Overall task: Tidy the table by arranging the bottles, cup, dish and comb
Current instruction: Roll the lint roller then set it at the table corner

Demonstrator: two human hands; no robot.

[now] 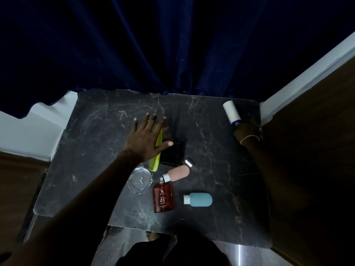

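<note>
My left hand (147, 138) is spread flat with fingers apart over the upper part of a yellow-green comb (156, 158), its thumb on a black square object (172, 153). My right hand (246, 134) grips the handle of a white roller (231, 111) at the table's far right. A clear glass dish (139, 180) lies below the comb. A pink bottle (177, 173), a red perfume bottle (162, 197) and a teal bottle (198, 199) lie on their sides. A small silver cap (188, 162) sits above the pink bottle.
The dark marble table (99, 143) backs onto a dark blue curtain (153, 54). A wooden panel (315, 150) stands along the right side. White wall and wooden floor show at the left. My feet and dark clothing are below the table's near edge.
</note>
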